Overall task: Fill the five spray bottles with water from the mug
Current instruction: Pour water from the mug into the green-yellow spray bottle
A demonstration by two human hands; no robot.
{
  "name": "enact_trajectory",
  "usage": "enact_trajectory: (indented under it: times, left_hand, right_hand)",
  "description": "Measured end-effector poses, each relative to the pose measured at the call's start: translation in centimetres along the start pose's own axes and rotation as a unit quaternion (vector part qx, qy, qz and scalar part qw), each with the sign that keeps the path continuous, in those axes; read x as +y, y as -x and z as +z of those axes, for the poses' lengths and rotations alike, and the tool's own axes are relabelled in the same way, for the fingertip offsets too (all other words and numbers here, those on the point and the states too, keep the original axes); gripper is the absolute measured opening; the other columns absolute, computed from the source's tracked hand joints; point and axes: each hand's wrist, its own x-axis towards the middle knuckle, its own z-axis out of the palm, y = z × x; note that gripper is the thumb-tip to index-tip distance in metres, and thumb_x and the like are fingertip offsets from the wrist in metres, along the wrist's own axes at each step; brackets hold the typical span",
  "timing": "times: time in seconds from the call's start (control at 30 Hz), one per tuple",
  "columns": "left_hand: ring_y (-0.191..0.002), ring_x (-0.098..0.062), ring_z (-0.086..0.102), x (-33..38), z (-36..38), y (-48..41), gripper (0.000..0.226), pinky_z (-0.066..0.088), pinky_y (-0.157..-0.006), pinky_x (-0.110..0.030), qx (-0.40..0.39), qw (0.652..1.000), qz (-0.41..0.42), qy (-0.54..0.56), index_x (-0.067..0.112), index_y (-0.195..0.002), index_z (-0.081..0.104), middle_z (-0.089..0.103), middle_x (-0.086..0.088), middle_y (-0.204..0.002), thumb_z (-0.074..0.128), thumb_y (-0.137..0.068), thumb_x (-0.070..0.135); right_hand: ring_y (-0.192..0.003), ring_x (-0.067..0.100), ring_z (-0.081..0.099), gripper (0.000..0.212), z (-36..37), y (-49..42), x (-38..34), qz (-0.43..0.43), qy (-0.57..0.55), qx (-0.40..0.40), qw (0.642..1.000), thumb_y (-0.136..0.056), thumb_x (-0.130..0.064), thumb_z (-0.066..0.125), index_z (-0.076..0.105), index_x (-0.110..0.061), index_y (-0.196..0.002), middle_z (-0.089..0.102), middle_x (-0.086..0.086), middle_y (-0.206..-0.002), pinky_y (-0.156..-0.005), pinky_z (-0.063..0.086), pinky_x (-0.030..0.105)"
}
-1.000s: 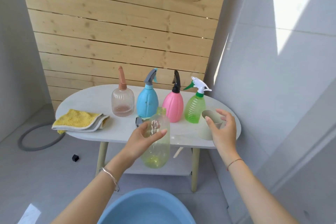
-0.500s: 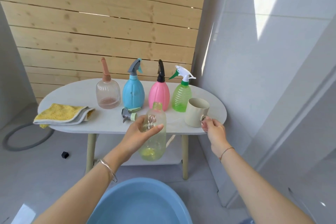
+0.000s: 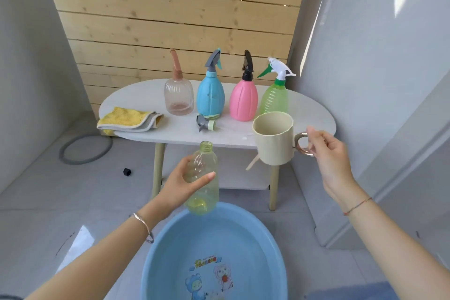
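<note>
Five bottles in all. Four stand capped in a row at the back of the table (image 3: 146, 95), centre of the frame: a clear pinkish bottle (image 3: 179, 97), a blue bottle (image 3: 210, 97), a pink bottle (image 3: 243, 101) and a green bottle (image 3: 274, 100), left to right. The fifth, a yellowish bottle (image 3: 203, 192), is off the table at lower centre, upright with its neck open, above the far rim of the one blue basin (image 3: 214, 246). The left hand (image 3: 181, 186) wraps fingers and thumb round its middle. One loose spray head (image 3: 205, 124) lies just in front of the blue bottle. One mug (image 3: 274, 143), right of centre, hangs in the air at the table's front edge, with the right hand (image 3: 326, 151) pinching its handle. I cannot tell what the mug holds. One yellow cloth (image 3: 129, 119) lies folded at the table's left end.
</note>
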Motion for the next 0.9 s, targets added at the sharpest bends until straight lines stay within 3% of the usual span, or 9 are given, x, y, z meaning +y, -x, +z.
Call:
enact_trajectory:
  times: [0.07,0.17,0.3,0.4,0.47,0.67,0.73,0.83,0.9]
  left_hand:
    - [-0.112,0.0,0.061,-1.9,-0.4,1.2,0.065,0.049,-0.092,-0.016,0.005,1.0,-0.014,-0.012,0.026,-0.13,0.053,0.065,0.009,-0.123,0.078,-0.072,0.043]
    - [-0.112,0.002,0.06,-4.2,-0.6,3.1,0.068,0.045,-0.102,-0.024,0.011,0.999,-0.028,-0.043,0.025,-0.13,0.056,0.066,0.014,-0.12,0.078,-0.069,0.047]
    - [-0.11,0.011,0.057,-7.2,-0.2,5.5,0.054,0.044,-0.099,-0.018,0.02,0.998,-0.04,-0.045,0.032,-0.123,0.055,0.064,0.018,-0.119,0.075,-0.075,0.044]
    - [-0.103,0.021,0.054,-8.8,0.3,6.6,0.046,0.042,-0.086,-0.003,0.025,0.998,-0.045,-0.047,0.037,-0.122,0.049,0.06,0.023,-0.118,0.073,-0.083,0.038]
    - [-0.098,0.029,0.049,-9.5,0.6,6.9,0.04,0.036,-0.081,0.004,0.022,0.997,-0.044,-0.066,0.041,-0.119,0.043,0.055,0.029,-0.116,0.068,-0.089,0.033]
    - [-0.089,0.034,0.047,-10.6,1.2,6.5,0.036,0.032,-0.075,0.008,0.05,0.995,-0.02,-0.088,0.035,-0.113,0.039,0.051,0.027,-0.105,0.065,-0.093,0.019]
    - [-0.094,0.028,0.051,-10.9,1.3,6.3,0.034,0.034,-0.078,0.005,0.057,0.995,-0.013,-0.083,0.029,-0.119,0.043,0.057,0.021,-0.109,0.065,-0.093,0.022]
    - [-0.107,0.005,0.059,-11.5,1.1,6.2,0.04,0.04,-0.085,-0.002,0.056,0.997,-0.023,-0.055,0.023,-0.125,0.049,0.064,0.008,-0.117,0.066,-0.09,0.034]
    - [-0.109,-0.004,0.061,-12.0,0.9,6.2,0.049,0.042,-0.087,-0.005,0.063,0.997,-0.029,-0.044,0.019,-0.126,0.05,0.064,0.003,-0.117,0.069,-0.086,0.042]
  right_hand:
    - [-0.059,0.01,0.035,0.043,1.1,2.2,2.1,0.023,0.03,-0.069,0.997,-0.094,-0.023,0.06,0.043,-0.011,-0.056,0.036,0.004,-0.058,-0.062,0.03,0.022]
    - [-0.047,0.001,0.033,0.046,2.7,5.5,6.2,0.066,0.117,-0.176,0.975,-0.092,-0.017,0.062,0.042,-0.01,-0.051,0.037,-0.01,-0.045,-0.051,0.03,0.012]
    - [-0.054,0.01,0.028,0.045,3.7,9.6,13.7,0.136,0.262,-0.296,0.908,-0.087,-0.028,0.068,0.038,-0.014,-0.055,0.033,-0.002,-0.053,-0.051,0.023,0.023]
    - [-0.06,0.016,0.032,0.045,4.1,11.6,18.0,0.158,0.324,-0.335,0.87,-0.088,-0.03,0.063,0.035,-0.018,-0.055,0.036,0.003,-0.06,-0.059,0.026,0.031]
    - [-0.061,0.017,0.038,0.04,4.4,12.4,19.4,0.161,0.367,-0.344,0.849,-0.09,-0.033,0.059,0.043,-0.017,-0.057,0.044,0.002,-0.063,-0.058,0.03,0.031]
    - [-0.059,0.018,0.038,0.04,4.9,14.8,21.7,0.131,0.439,-0.369,0.809,-0.098,-0.031,0.047,0.038,-0.015,-0.063,0.04,-0.002,-0.061,-0.049,0.024,0.027]
    - [-0.059,0.017,0.037,0.042,4.9,15.3,22.5,0.119,0.448,-0.379,0.801,-0.098,-0.032,0.047,0.034,-0.018,-0.061,0.039,-0.003,-0.06,-0.047,0.023,0.025]
    - [-0.064,0.021,0.039,0.045,4.8,15.7,23.6,0.107,0.457,-0.384,0.795,-0.097,-0.033,0.05,0.031,-0.02,-0.058,0.038,-0.004,-0.059,-0.05,0.023,0.024]
    - [-0.067,0.023,0.042,0.045,4.8,15.9,24.1,0.107,0.464,-0.389,0.789,-0.095,-0.034,0.052,0.032,-0.019,-0.059,0.04,-0.002,-0.06,-0.052,0.025,0.029]
